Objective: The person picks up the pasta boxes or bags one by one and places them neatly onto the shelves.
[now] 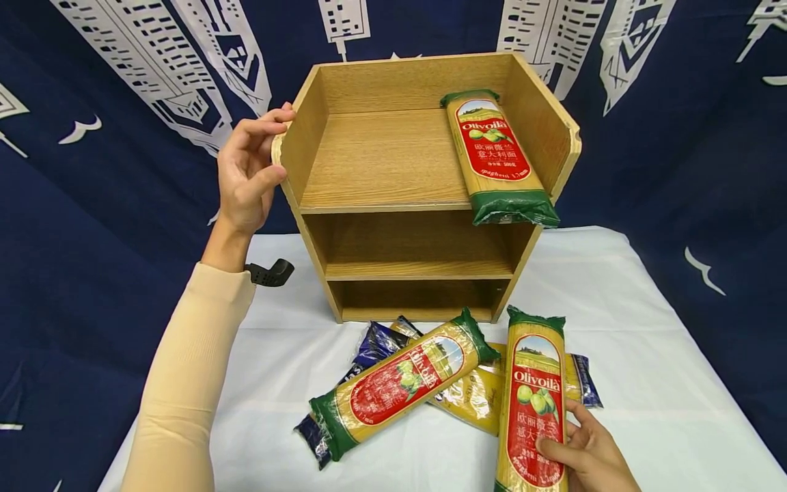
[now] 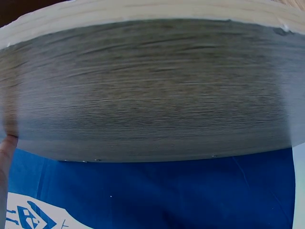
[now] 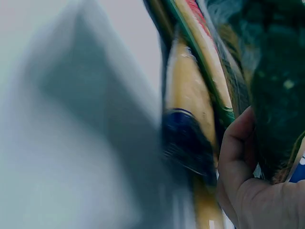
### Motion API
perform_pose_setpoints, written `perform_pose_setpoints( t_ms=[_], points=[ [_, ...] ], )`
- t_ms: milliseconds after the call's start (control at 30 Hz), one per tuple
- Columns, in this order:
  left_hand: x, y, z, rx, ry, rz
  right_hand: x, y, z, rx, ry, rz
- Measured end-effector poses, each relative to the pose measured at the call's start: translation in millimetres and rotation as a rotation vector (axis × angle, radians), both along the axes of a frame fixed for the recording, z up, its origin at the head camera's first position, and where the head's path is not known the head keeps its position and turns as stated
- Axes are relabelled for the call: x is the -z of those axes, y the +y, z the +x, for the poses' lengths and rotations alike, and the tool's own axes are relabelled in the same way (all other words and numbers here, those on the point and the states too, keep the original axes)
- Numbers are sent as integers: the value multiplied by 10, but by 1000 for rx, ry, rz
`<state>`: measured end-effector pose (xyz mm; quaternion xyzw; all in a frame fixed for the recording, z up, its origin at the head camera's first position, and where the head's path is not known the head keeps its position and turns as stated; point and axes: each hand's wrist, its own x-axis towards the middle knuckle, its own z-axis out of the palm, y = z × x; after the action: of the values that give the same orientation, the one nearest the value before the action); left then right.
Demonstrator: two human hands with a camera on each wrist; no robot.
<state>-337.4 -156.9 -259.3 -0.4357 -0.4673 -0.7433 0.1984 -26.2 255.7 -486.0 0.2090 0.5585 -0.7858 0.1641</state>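
Note:
My left hand (image 1: pixel 249 167) holds the upper left side panel of a small wooden shelf (image 1: pixel 393 205), thumb at the front edge and fingers behind. One fingertip (image 2: pixel 8 143) shows against that panel in the left wrist view. At the lower right, my right hand (image 1: pixel 590 451) grips a spaghetti pack (image 1: pixel 535 403) with a red label and green ends, thumb across its front. In the right wrist view the hand (image 3: pixel 248 186) is curled against the pack's dark green wrapper (image 3: pixel 276 95). A matching spaghetti pack (image 1: pixel 494 147) leans at the right of the shelf's top tier, its lower end over the front edge.
Before the shelf, another green-ended spaghetti pack (image 1: pixel 406 386) lies slanted across yellow and dark blue pasta packs (image 1: pixel 473 400) on the white tablecloth (image 1: pixel 264 383). A dark blue curtain (image 1: pixel 695 171) with white building prints hangs behind. Below the top tier are two lower compartments.

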Motion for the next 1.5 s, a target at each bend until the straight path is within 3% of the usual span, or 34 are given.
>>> perform_pose_setpoints(
  t_ms=[200, 300, 600, 867, 1267, 1500],
  points=[
    [17, -22, 8, -7, -8, -22, -149, 111, -10, 45, 34, 52],
    [18, -22, 1, -4, -3, -21, -219, 183, -8, 22, 125, 54],
    [33, -19, -14, 16, 2, -11, -515, 473, 13, -118, 428, -124],
    [15, -14, -20, 6, 13, -13, -912, 679, -30, -167, 511, -131],
    [-5, -16, -14, -12, 20, -12, -1291, 703, -188, -200, 799, -211],
    [4, -15, -22, -5, 17, -12, -1491, 615, -260, -199, 731, -19]
  ],
)
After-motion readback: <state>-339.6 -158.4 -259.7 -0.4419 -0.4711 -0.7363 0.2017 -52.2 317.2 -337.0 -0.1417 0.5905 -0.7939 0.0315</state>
